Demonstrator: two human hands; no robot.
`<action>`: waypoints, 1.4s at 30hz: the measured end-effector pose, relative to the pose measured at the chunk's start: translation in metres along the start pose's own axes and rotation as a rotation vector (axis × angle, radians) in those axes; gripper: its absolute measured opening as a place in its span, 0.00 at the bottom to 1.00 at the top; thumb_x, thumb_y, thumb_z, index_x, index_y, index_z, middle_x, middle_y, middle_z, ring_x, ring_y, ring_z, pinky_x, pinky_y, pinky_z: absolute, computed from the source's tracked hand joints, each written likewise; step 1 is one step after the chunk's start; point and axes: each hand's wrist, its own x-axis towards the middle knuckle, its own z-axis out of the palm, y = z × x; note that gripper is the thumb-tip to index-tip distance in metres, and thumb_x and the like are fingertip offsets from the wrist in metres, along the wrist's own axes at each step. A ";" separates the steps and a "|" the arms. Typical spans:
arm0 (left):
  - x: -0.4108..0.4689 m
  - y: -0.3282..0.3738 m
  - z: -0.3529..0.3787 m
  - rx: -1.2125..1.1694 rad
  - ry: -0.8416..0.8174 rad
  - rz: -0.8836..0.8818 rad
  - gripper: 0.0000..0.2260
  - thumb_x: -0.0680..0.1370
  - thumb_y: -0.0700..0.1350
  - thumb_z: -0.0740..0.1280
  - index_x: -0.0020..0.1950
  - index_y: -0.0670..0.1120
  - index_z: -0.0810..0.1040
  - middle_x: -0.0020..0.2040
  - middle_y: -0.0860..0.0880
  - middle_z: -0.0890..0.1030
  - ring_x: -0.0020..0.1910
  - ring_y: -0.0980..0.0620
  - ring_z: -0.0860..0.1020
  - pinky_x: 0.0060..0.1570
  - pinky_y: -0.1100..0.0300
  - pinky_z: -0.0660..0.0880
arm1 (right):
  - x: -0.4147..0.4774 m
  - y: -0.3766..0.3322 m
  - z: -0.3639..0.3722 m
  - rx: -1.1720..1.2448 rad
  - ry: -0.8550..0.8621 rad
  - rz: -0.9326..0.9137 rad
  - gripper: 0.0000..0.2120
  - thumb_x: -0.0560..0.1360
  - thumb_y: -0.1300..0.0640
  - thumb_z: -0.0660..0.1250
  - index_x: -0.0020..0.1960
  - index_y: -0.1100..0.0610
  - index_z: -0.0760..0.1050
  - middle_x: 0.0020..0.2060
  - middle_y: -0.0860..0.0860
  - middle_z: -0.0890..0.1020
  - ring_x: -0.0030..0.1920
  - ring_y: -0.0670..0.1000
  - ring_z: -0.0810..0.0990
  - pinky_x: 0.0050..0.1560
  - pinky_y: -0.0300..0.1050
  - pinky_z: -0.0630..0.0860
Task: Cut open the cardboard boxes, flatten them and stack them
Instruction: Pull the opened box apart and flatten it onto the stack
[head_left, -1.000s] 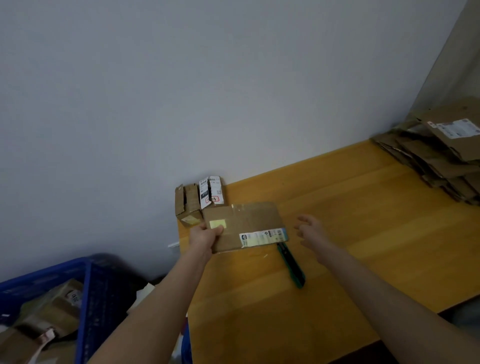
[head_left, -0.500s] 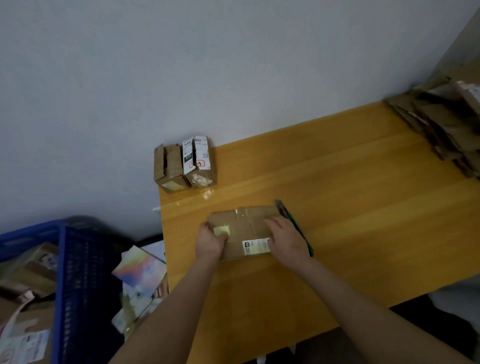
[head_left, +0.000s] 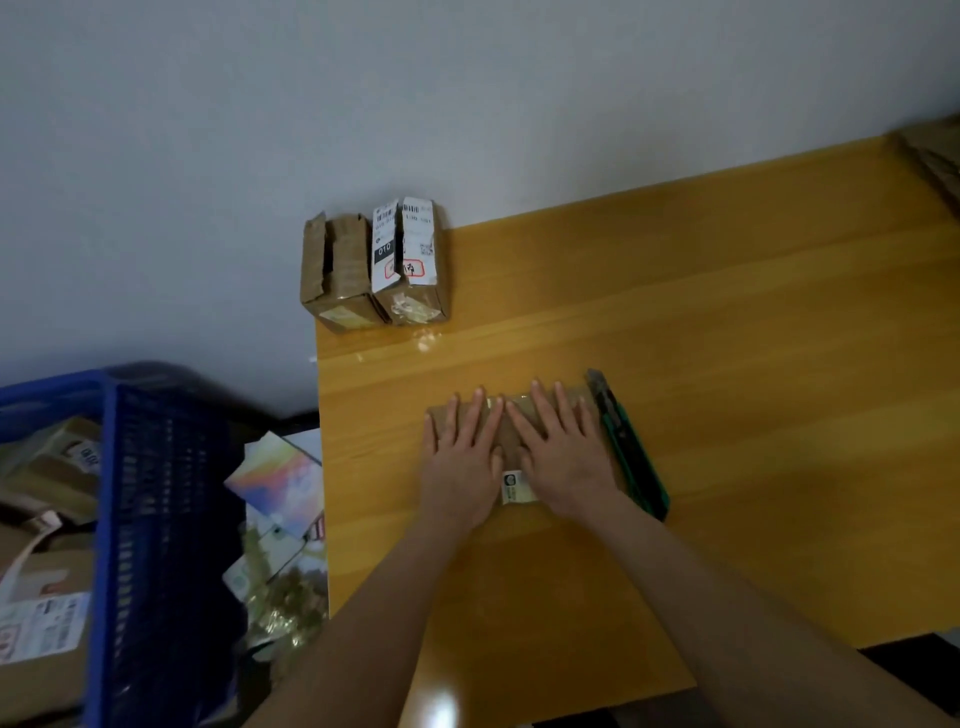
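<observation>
Cardboard box, flattened, lies on the wooden table close to us. We press it down with both palms: our left hand and right hand lie flat on it side by side, fingers straight and slightly spread. Just right of it rests the green utility knife. Farther off, two small boxes stand at the table's corner by the wall.

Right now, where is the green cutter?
In the head view, the green cutter lies on the table just right of the right hand pressing the flattened box.
</observation>
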 end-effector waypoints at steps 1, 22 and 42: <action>0.001 -0.001 0.005 0.006 0.013 -0.003 0.26 0.83 0.55 0.46 0.76 0.56 0.34 0.79 0.52 0.39 0.78 0.45 0.40 0.75 0.42 0.40 | 0.001 0.000 0.005 -0.005 0.014 0.005 0.28 0.81 0.42 0.42 0.74 0.45 0.28 0.75 0.53 0.31 0.74 0.59 0.30 0.71 0.59 0.31; 0.005 -0.006 0.006 0.026 -0.027 0.011 0.27 0.82 0.58 0.47 0.78 0.56 0.41 0.80 0.51 0.45 0.79 0.47 0.44 0.75 0.42 0.42 | 0.002 0.001 0.003 0.023 0.010 -0.010 0.28 0.81 0.40 0.40 0.74 0.44 0.29 0.76 0.53 0.33 0.75 0.59 0.31 0.71 0.58 0.30; -0.018 0.008 -0.085 -1.159 0.016 -0.739 0.16 0.79 0.44 0.65 0.66 0.40 0.73 0.57 0.41 0.80 0.53 0.40 0.78 0.57 0.44 0.76 | -0.077 -0.009 -0.067 0.703 0.087 0.535 0.36 0.76 0.46 0.66 0.77 0.52 0.51 0.74 0.54 0.56 0.70 0.57 0.65 0.65 0.52 0.70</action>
